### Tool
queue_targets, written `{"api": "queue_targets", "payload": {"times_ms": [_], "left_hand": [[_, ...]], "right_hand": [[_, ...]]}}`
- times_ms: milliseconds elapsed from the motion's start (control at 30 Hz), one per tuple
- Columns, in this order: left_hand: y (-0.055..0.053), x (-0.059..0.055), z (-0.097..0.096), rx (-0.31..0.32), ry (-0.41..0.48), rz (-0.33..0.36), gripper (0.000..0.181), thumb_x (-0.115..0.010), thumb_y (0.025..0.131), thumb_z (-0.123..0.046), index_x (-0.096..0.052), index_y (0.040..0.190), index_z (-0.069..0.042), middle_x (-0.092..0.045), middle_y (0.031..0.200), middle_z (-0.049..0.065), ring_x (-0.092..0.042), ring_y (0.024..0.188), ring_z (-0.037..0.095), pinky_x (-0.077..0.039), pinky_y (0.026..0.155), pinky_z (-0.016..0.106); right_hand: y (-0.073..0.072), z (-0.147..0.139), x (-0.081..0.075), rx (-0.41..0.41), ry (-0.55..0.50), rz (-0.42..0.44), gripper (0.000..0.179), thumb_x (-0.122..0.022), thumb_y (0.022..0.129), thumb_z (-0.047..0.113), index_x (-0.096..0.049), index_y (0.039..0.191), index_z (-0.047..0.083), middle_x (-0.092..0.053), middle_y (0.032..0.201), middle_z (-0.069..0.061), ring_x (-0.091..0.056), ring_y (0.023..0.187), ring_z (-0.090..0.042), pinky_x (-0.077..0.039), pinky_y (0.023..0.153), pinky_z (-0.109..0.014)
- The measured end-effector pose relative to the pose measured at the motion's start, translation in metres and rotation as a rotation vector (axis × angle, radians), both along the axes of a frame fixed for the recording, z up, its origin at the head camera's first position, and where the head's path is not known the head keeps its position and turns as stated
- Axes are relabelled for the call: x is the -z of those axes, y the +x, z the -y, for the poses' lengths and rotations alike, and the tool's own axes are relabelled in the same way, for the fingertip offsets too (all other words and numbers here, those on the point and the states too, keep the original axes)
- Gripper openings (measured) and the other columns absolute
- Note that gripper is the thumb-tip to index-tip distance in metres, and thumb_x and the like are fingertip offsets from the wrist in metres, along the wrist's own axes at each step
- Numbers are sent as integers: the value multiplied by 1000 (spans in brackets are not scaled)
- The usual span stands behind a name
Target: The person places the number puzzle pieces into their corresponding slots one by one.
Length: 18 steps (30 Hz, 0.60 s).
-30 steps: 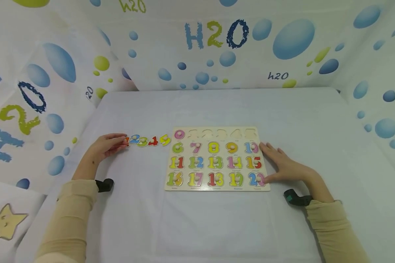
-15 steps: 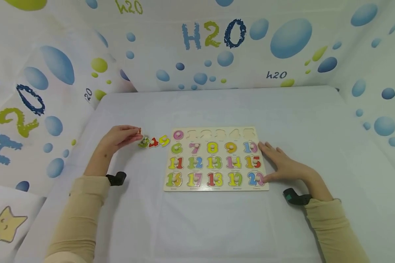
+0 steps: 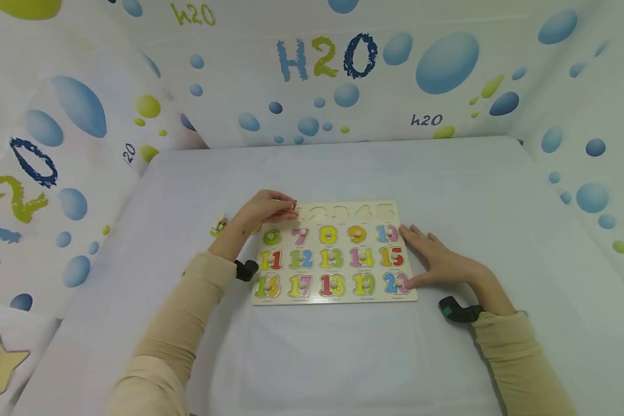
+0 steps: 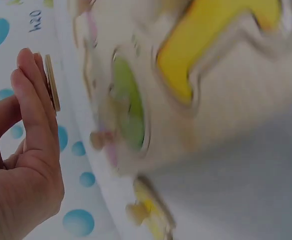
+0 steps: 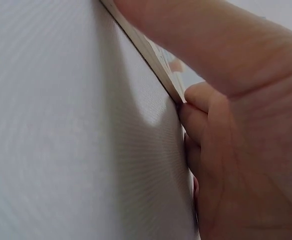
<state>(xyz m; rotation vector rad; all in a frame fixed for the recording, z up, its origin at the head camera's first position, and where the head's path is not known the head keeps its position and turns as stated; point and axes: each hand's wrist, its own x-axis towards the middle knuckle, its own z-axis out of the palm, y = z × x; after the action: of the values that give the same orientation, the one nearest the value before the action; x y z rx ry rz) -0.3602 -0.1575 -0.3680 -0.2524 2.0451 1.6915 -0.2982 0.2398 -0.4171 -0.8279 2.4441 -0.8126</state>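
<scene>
My left hand is over the top-left corner of a wooden number puzzle board. Its fingertips pinch a small red puzzle piece, whose thin wooden edge shows in the left wrist view; the fingers hide most of it. Along the board's top row are bare recesses, while the lower rows hold knobbed number pieces such as the yellow 8. Spread along the board's right edge, my right hand touches it with thumb and fingertips, as the right wrist view also shows.
Left of the board, a loose green-and-yellow piece lies on the white cloth, with others hidden under the left forearm. A yellow knobbed piece lies by the board's edge in the left wrist view. A patterned curtain hangs behind.
My left hand has moved right from the row of loose pieces to the board's top-left corner, carrying the red piece. My right hand has stayed at the board's right edge.
</scene>
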Motion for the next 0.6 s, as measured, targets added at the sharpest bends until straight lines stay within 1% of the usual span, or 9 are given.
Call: {"api": "queue_targets", "payload": {"times_ms": [33, 100, 233, 267, 400, 600], "left_hand": [[-1, 3, -5, 10, 0, 6, 31, -53, 97, -9, -53, 120, 11, -66, 80, 8, -66, 69, 11, -53, 72, 24], [-3, 7, -12, -2, -6, 28, 30, -53, 96, -9, -54, 119, 10, -66, 78, 7, -66, 68, 12, -53, 69, 23], [-2, 15, -14, -36, -39, 60, 30, -54, 96, -10, -54, 118, 10, -66, 74, 6, -66, 65, 11, -52, 62, 19], [-2, 16, -14, -53, -40, 71, 30, -55, 95, -10, -54, 118, 10, -66, 73, 6, -66, 64, 10, -51, 61, 18], [-1, 18, -14, -83, -46, 90, 30, -55, 95, -9, -54, 118, 10, -66, 69, 5, -65, 61, 9, -51, 59, 18], [-1, 19, -15, -88, -37, 112, 30, -56, 95, -10, -54, 119, 9, -66, 69, 5, -65, 60, 10, -52, 59, 18]], "right_hand": [[0, 0, 0, -2, 2, -3, 119, -80, 66, 50, -9, 149, 3, -10, 153, -19, 2, 139, -32, 3, 110, -48], [-1, 0, 0, -3, 6, -3, 119, -80, 66, 50, -9, 149, 3, -10, 153, -19, 3, 139, -32, 3, 110, -48], [-1, 2, 2, -7, 12, 0, 119, -80, 66, 50, -9, 149, 2, -9, 153, -19, 3, 139, -32, 4, 109, -49], [-1, 2, 2, -6, 11, 2, 119, -80, 66, 50, -8, 149, 2, -9, 153, -20, 3, 139, -32, 4, 109, -49], [-1, 1, 1, -2, 15, 6, 120, -80, 66, 51, -8, 149, 3, -9, 153, -20, 3, 139, -32, 4, 109, -48], [-1, 0, 1, 1, 9, 8, 120, -80, 66, 50, -8, 149, 3, -9, 152, -20, 3, 139, -33, 4, 110, -48]]}}
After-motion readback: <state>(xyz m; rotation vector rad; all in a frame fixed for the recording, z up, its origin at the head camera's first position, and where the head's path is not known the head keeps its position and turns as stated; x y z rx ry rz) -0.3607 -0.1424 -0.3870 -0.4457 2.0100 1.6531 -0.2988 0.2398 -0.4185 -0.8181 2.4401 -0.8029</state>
